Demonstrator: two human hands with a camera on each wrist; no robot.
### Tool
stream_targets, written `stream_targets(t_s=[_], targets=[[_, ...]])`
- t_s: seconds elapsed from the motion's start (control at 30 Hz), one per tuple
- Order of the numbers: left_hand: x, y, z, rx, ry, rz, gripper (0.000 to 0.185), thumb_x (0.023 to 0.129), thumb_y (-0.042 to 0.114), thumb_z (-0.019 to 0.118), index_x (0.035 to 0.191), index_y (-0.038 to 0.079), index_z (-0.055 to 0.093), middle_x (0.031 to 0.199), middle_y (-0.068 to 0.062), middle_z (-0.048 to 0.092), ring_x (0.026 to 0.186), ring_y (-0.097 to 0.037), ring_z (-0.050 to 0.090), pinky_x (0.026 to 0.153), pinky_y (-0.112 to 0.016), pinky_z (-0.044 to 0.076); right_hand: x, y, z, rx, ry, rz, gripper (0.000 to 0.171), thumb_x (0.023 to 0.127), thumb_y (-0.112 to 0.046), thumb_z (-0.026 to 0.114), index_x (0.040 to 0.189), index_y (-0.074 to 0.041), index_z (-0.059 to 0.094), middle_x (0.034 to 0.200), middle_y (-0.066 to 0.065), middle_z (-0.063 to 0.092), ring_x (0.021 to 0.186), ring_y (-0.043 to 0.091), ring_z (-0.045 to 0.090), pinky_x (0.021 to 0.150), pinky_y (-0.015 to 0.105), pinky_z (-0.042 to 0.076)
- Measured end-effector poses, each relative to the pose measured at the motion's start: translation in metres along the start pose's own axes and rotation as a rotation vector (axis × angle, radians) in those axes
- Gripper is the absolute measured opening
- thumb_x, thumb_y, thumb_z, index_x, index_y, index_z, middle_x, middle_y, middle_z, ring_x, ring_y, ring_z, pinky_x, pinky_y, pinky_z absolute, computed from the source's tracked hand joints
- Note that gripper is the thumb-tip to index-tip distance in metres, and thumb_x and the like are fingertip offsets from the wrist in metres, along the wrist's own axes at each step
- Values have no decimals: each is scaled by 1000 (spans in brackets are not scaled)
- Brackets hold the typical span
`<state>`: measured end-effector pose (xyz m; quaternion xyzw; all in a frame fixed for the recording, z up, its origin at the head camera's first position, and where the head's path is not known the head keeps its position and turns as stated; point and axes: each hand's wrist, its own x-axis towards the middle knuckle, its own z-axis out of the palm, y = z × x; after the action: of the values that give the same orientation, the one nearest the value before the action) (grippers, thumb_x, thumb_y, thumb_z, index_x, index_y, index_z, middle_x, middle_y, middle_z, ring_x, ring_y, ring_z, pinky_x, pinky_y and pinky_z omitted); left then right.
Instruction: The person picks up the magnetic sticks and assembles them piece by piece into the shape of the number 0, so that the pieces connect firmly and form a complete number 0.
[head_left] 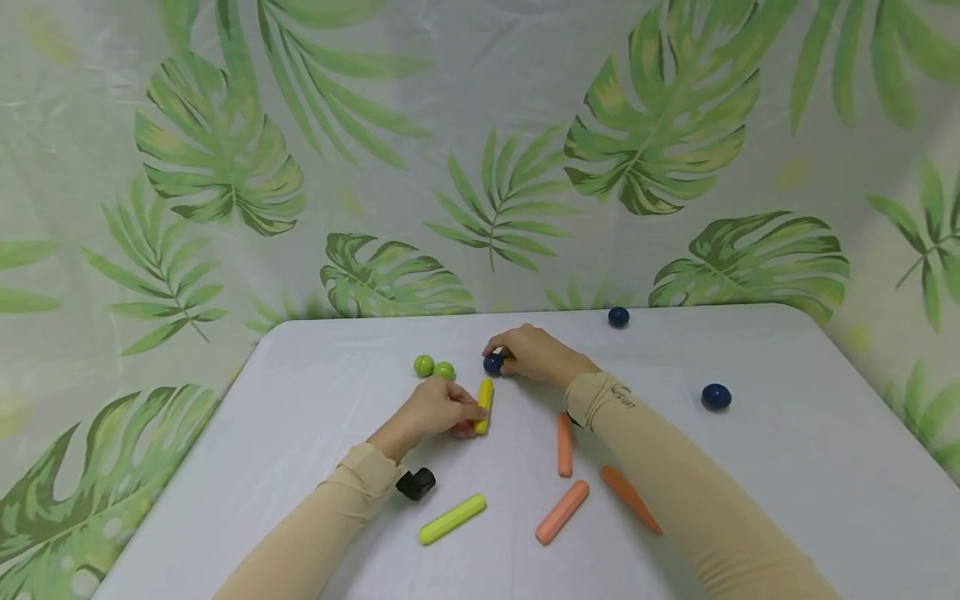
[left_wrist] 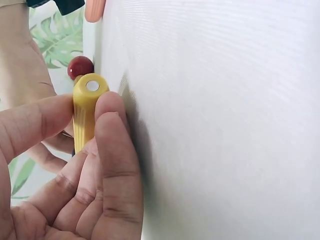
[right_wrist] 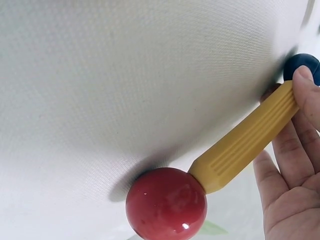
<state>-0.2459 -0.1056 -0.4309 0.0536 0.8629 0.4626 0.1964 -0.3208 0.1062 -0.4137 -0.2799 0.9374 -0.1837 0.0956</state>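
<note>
Mid-assembly, we judged. Our left hand (head_left: 438,410) pinched the yellow rod (head_left: 484,404) at table (head_left: 787,467) centre; our right hand (head_left: 534,353) gripped the blue ball (head_left: 492,363) at its 12 o'clock end. Next: seat ball squarely on rod.

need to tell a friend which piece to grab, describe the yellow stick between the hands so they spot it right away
Start at the white table and find the two hands near its middle. The left hand pinches the yellow stick, which points toward the dark blue ball held by the right hand. It is the only yellow, ribbed stick: the loose one nearer the person is lime green, the other three orange.
</note>
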Motion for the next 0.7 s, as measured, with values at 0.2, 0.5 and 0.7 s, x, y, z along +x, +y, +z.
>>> stream_targets(t_s=[0.2,0.5,0.7], targets=[[7,-1,3,-102,-24,-8,16,95,17,82,94,2,81,74,-5,78,64,-8,70,65,-23,60,1,1,2,-11,4,1,36,101,-8,74,137,-13,72,129,15,77,123,29,72,109,43,56],[12,1,6,-183,-16,-40,16,94,15,82,97,-1,79,75,-7,77,62,-9,70,64,-22,61,1,0,2,-7,5,7,35,102,-7,73,137,-12,72,128,14,77,121,28,73,106,42,57],[14,3,7,-184,-24,-41,17,94,15,82,97,-1,80,75,-6,77,63,-8,70,65,-22,61,1,0,3,2,3,17,35,102,-7,73,137,-11,72,128,15,77,120,28,73,106,42,57]])
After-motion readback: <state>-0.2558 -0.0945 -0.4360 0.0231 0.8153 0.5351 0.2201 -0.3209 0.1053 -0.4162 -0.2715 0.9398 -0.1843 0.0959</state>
